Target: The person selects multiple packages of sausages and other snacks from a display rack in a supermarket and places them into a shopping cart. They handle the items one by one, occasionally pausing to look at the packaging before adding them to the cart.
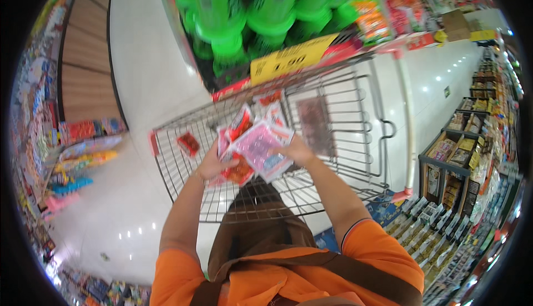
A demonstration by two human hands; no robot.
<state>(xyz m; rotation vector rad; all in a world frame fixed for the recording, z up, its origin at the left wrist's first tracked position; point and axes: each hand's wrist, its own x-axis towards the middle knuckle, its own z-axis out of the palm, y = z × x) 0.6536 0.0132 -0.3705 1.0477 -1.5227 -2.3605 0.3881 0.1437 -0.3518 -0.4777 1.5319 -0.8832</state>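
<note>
Over a wire shopping cart, both of my hands are closed around a bunch of flat snack packets. My left hand grips red packets from the left side, its thumb laid across them. In front of these lies a pale pink and white packet, its right edge pinched by my right hand. Another red and white packet pokes up behind it. A small red packet sits apart at the left end of the cart. More packets lie near the cart's far side, partly covered by the bunch.
Just beyond the cart stands a display of green bottles with a yellow price sign. Orange and red bags fill its right part. Stocked shelves line the right. A wood-panelled counter is at far left, above the pale tiled floor.
</note>
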